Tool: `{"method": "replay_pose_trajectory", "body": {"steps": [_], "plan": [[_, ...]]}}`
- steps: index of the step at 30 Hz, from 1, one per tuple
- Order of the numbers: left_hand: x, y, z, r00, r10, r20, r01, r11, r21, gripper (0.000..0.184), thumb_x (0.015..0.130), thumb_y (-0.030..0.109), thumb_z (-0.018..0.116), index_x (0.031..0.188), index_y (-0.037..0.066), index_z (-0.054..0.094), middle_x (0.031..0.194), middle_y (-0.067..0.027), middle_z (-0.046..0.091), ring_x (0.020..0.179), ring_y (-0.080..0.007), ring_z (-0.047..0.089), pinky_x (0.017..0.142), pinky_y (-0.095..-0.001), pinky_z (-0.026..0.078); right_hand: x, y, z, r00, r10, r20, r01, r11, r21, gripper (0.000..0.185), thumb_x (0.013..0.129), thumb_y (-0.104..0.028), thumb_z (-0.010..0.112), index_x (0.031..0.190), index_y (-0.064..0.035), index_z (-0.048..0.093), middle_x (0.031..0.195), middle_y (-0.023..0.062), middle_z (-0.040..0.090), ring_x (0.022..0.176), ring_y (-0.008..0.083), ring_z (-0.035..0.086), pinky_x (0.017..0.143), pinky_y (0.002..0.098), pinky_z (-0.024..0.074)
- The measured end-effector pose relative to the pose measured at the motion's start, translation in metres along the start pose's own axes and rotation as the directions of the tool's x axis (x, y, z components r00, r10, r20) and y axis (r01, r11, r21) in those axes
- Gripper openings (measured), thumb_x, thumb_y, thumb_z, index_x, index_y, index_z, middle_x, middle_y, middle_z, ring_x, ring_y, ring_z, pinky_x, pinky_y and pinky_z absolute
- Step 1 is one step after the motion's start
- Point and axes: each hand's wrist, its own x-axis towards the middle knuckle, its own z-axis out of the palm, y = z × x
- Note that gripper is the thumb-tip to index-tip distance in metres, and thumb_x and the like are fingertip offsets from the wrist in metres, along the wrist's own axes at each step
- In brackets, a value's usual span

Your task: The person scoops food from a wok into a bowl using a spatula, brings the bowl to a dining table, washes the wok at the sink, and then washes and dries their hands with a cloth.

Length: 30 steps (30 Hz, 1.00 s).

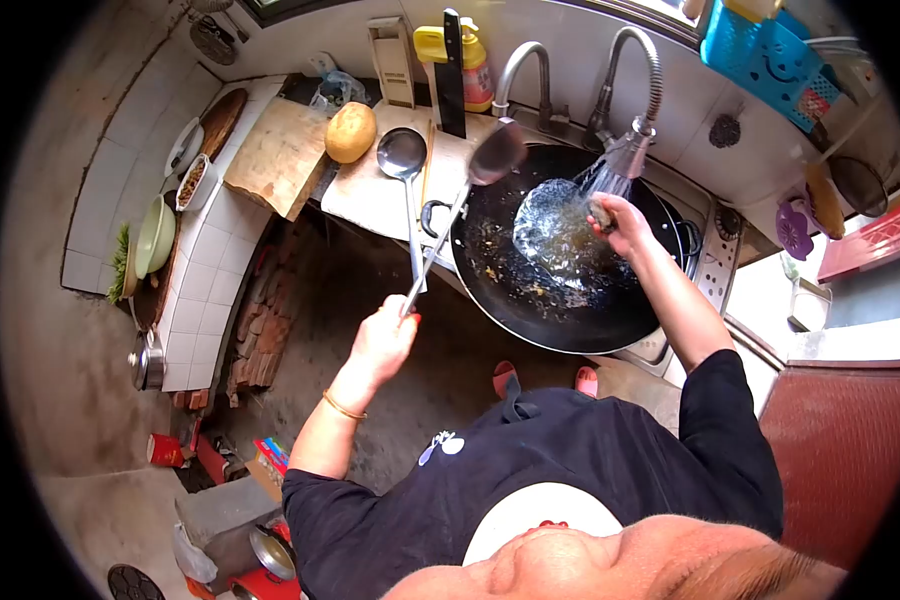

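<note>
My left hand [382,345] is closed round the end of a long metal handle, holding a wok spatula [497,153] whose dark, slightly blurred head is raised over the wok's left rim. Below the spray, my right hand [625,228] is closed on a small greyish scrubber [601,214], mostly covered by the fingers. Water runs from the spring-necked faucet [625,155] into the big black wok [610,325], which holds foamy water and bits of food. A steel ladle [402,155] lies on the counter, its handle close beside the spatula's.
Left of the wok are a cutting board [280,155], a round yellow-brown fruit [351,132], an upright cleaver [451,85] and a yellow bottle [477,75]. A second faucet [523,75] stands behind the wok. Blue baskets [770,60] hang at upper right. A green bowl [156,237] sits far left.
</note>
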Motion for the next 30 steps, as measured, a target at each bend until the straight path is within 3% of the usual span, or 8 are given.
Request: {"method": "replay_pose_trajectory", "body": {"steps": [3,5,9,19,22,25,28,30], "plan": [[0.024,-0.042,-0.020,0.990,-0.124,-0.071,0.117,0.989,-0.093,0.014,0.083,0.017,0.053,0.089,0.005,0.050,0.074,-0.0201,0.058,0.070,-0.0383,0.059,0.060,-0.0415,0.047,-0.009,0.009,0.001,0.998,0.027,-0.049,-0.030,0.998,-0.054,0.017,0.086,-0.016,0.046,0.098,-0.0084,0.056,0.081,0.0055,0.056,0.065,0.0170,0.056,0.050,0.0266,0.0475],[0.052,-0.086,-0.019,0.977,-0.061,-0.205,0.059,0.998,-0.017,0.016,0.084,0.019,0.052,0.088,0.004,0.049,0.075,-0.0222,0.058,0.073,-0.0415,0.057,0.062,-0.0452,0.046,-0.021,0.013,0.007,0.986,0.040,-0.161,-0.051,0.997,-0.063,0.020,0.088,-0.013,0.043,0.104,-0.0089,0.055,0.087,0.0064,0.057,0.067,0.0175,0.056,0.052,0.0275,0.0481],[0.122,-0.145,-0.016,0.946,-0.147,-0.289,0.214,0.952,0.217,0.021,0.084,0.023,0.051,0.088,0.002,0.047,0.080,-0.0261,0.058,0.080,-0.0445,0.056,0.070,-0.0508,0.044,-0.032,0.019,0.007,0.965,0.051,-0.257,-0.068,0.996,-0.061,0.022,0.089,-0.011,0.042,0.107,-0.0102,0.054,0.089,0.0069,0.057,0.069,0.0186,0.057,0.053,0.0289,0.0483],[0.202,-0.231,0.028,0.945,-0.295,-0.138,0.302,0.953,0.031,0.032,0.084,0.028,0.051,0.098,0.000,0.053,0.090,-0.0264,0.060,0.087,-0.0411,0.058,0.076,-0.0453,0.045,-0.058,0.019,0.023,0.945,-0.076,-0.318,-0.016,0.961,-0.278,0.019,0.085,-0.010,0.044,0.100,-0.0097,0.055,0.077,0.0019,0.054,0.068,0.0128,0.055,0.055,0.0268,0.0460],[0.214,-0.216,0.026,0.961,-0.225,-0.159,0.254,0.948,0.193,0.037,0.085,0.035,0.048,0.102,0.004,0.054,0.090,-0.0260,0.060,0.087,-0.0397,0.058,0.075,-0.0452,0.046,-0.046,0.031,0.007,0.936,-0.183,-0.301,0.046,0.911,-0.410,0.030,0.076,-0.007,0.051,0.106,-0.0077,0.055,0.076,0.0016,0.055,0.069,0.0133,0.055,0.059,0.0266,0.0428],[0.224,-0.191,0.018,0.944,-0.302,-0.132,0.329,0.836,0.439,0.039,0.087,0.033,0.045,0.104,-0.001,0.055,0.093,-0.0223,0.061,0.089,-0.0378,0.059,0.078,-0.0452,0.045,-0.026,0.041,-0.007,0.885,-0.427,-0.182,0.121,0.590,-0.798,0.044,0.069,0.000,0.052,0.112,-0.0059,0.053,0.086,0.0101,0.057,0.076,0.0190,0.055,0.068,0.0301,0.0447],[0.211,-0.172,0.025,0.874,0.114,-0.473,0.085,0.922,0.378,0.038,0.088,0.030,0.044,0.103,-0.003,0.057,0.094,-0.0233,0.061,0.092,-0.0373,0.058,0.081,-0.0436,0.044,-0.020,0.038,0.005,0.722,-0.691,-0.025,0.004,0.041,-0.999,0.040,0.069,-0.001,0.051,0.109,-0.0067,0.054,0.099,0.0145,0.052,0.091,0.0266,0.053,0.079,0.0367,0.0448],[0.206,-0.139,0.025,0.978,-0.032,-0.206,0.026,0.999,-0.032,0.039,0.088,0.030,0.046,0.105,-0.004,0.057,0.093,-0.0254,0.060,0.094,-0.0373,0.057,0.083,-0.0421,0.043,-0.020,0.030,0.017,0.764,-0.645,0.013,-0.182,-0.235,-0.955,0.034,0.071,-0.003,0.051,0.105,-0.0071,0.054,0.106,0.0164,0.047,0.099,0.0320,0.049,0.084,0.0410,0.0428]]}}
